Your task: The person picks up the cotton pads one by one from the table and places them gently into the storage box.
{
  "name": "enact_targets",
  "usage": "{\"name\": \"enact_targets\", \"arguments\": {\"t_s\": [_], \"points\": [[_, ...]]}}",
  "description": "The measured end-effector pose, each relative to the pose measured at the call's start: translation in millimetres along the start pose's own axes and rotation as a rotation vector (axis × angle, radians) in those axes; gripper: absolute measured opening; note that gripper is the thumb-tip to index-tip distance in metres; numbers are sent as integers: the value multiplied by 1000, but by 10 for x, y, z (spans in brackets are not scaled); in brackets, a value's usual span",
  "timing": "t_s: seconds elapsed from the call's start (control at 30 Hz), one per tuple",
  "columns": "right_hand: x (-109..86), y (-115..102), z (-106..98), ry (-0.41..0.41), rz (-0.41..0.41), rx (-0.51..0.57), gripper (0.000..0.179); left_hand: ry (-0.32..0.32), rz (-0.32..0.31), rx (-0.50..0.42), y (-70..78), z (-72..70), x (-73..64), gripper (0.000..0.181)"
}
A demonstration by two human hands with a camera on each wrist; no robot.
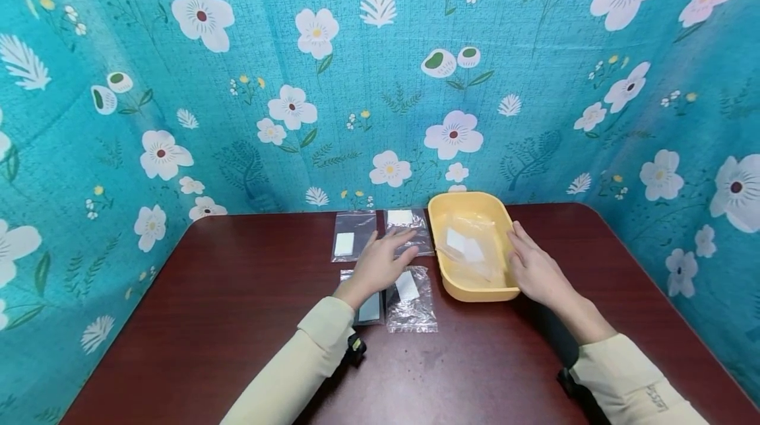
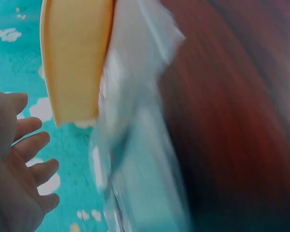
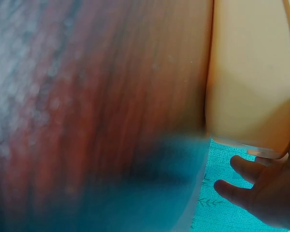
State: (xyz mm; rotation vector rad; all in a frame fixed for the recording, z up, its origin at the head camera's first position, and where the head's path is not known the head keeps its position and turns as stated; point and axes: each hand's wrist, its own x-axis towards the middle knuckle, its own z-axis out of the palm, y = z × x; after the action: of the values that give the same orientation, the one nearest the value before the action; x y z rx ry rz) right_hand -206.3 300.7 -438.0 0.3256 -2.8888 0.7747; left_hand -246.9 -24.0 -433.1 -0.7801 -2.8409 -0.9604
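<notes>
My left hand hovers over several clear plastic bags, fingers spread and holding nothing. Around it lie a bag with a small white block, a bag with a white piece at its top, a bag with a white rectangle and a bag with a greyish piece, which the hand partly covers. At the right, my right hand rests against the side of a yellow plastic basin, its visible fingers fairly straight. Inside the basin lies a translucent bag with white pieces.
The dark reddish-brown table ends at the back against a teal floral curtain. Black straps with small devices sit at the wrists.
</notes>
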Motion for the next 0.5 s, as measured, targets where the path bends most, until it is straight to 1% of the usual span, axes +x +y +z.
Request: {"name": "enact_targets", "arguments": {"t_s": [0.07,0.2,0.3,0.43,0.5], "points": [[-6,-7,5,-8,7,4,52,-5,-19,-13,-88,-46,-77,49],[-18,-16,10,-13,16,5,52,-16,-56,-87,-249,-145,-238,48],[-16,-20,7,-6,9,3,52,-29,-68,-146,-357,-217,-371,47],[-2,-11,-1,-13,7,5,53,-37,-62,-195,-485,-300,-532,48],[7,0,-4,-19,7,7,53,-43,-70,-213,-539,-338,-600,49]]}}
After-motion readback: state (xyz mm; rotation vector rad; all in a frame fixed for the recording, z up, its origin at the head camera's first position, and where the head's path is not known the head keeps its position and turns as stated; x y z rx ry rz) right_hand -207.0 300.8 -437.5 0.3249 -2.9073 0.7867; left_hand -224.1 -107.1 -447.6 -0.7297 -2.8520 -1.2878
